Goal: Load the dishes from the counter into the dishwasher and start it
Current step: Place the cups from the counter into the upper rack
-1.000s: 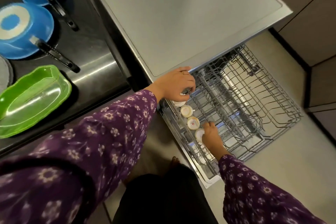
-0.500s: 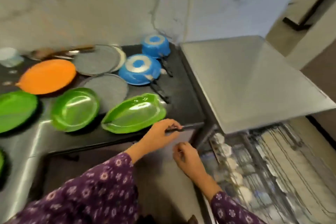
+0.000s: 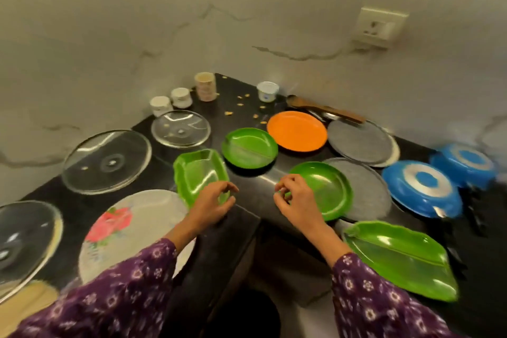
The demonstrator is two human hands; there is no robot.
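Both are empty, fingers loosely curled: left hand [image 3: 215,202] over the green tray's [image 3: 199,170] near rim, right hand [image 3: 297,199] over the green plate's [image 3: 326,186], by the tabletop's [image 3: 258,189] front corner.

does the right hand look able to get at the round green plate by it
Probably yes. The right hand is at the near rim of the round green plate, fingers loosely curled and empty, and nothing lies on the plate or between them.
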